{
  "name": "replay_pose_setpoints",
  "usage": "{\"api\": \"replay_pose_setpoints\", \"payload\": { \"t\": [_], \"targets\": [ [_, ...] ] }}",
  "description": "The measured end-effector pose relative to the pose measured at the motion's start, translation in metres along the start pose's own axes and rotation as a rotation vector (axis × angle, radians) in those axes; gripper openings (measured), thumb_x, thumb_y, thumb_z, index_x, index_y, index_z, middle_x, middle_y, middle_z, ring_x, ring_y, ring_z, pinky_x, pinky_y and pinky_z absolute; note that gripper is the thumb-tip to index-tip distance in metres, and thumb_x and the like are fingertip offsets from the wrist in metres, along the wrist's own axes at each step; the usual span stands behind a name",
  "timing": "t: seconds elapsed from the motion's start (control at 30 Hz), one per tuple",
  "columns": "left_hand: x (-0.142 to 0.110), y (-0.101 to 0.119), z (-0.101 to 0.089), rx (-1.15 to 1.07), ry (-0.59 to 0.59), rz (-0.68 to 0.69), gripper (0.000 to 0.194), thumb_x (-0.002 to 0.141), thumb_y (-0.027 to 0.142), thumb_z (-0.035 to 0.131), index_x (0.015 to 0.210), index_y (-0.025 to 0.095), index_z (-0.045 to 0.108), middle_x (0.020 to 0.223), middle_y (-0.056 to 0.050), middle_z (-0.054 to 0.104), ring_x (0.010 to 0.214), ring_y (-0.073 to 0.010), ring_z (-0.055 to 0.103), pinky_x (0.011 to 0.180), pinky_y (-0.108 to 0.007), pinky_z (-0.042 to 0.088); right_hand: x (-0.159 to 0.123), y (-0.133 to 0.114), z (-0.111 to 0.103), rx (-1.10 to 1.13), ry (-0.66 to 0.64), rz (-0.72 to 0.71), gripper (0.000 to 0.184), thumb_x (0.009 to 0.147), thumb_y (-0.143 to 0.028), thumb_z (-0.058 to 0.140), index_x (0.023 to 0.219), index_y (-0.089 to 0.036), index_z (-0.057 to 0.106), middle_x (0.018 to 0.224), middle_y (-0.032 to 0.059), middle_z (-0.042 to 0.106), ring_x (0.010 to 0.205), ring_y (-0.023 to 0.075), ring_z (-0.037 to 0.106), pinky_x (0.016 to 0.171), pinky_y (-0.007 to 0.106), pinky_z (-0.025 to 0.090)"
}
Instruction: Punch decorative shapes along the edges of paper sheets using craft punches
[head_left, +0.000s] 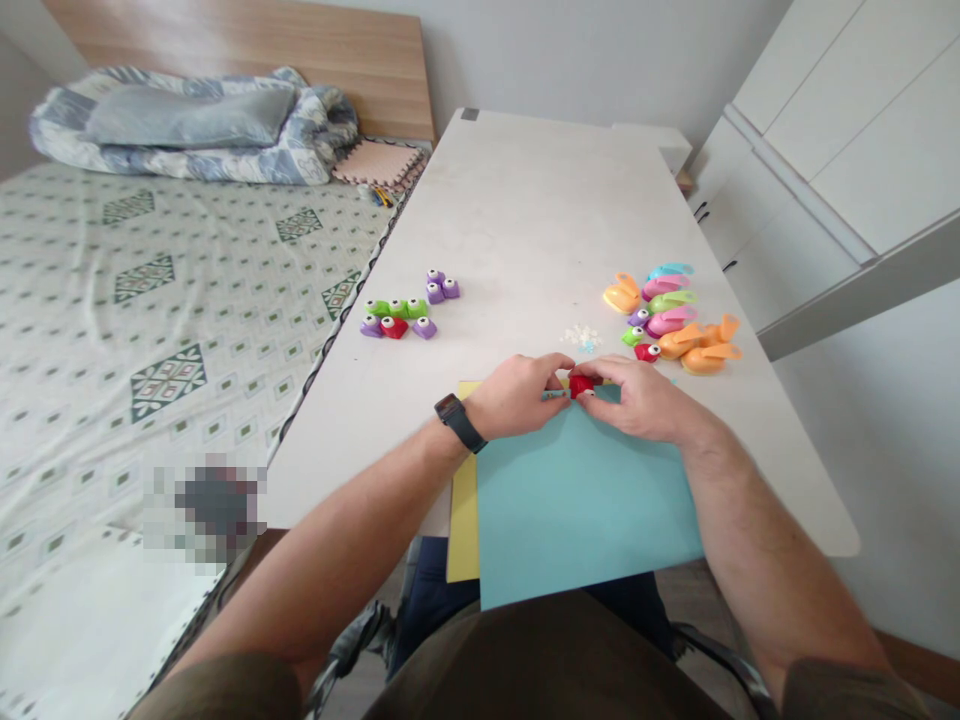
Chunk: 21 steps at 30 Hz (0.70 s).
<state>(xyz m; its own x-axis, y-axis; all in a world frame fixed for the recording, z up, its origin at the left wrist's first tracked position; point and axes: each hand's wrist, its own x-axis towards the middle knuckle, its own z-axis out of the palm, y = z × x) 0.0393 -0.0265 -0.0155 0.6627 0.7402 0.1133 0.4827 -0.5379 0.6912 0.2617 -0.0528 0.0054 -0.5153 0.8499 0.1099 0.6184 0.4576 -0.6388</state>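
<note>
A small red craft punch [580,384] sits at the far edge of a light-blue paper sheet [589,500], its white button facing me. My right hand [637,398] is closed around the punch with thumb and fingers. Just left of it, my left hand [517,395] pinches the far edge of the blue sheet, thumb on top. A yellow paper sheet [463,510] lies under the blue one, showing along its left side. Both sheets reach over the table's near edge. Beyond my hands lie small white and blue paper bits [583,337].
On the white table [540,220], several small purple, green and red punches [396,310] stand at left. Several larger lever punches [701,345] in orange, pink, green and blue lie at right, with small ones [647,352] beside them. A bed [225,260] borders the left side.
</note>
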Motion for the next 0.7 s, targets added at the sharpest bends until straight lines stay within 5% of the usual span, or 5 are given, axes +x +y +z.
{"api": "replay_pose_setpoints", "payload": {
  "t": [0.7],
  "targets": [
    [-0.0003,-0.0031,0.0014,0.011,0.003,0.006,0.044,0.085,0.022,0.063,0.128,0.017,0.059,0.095,-0.002,0.079,0.092,-0.0194,0.074,0.079,-0.028,0.055,-0.0018,0.0036,-0.0044,-0.029,0.064,0.049,0.03,0.081,-0.019,0.065,0.11,-0.024,0.07,0.103,0.0059,0.072,0.093,0.0239,0.066,0.086,0.04,0.054]
  ]
}}
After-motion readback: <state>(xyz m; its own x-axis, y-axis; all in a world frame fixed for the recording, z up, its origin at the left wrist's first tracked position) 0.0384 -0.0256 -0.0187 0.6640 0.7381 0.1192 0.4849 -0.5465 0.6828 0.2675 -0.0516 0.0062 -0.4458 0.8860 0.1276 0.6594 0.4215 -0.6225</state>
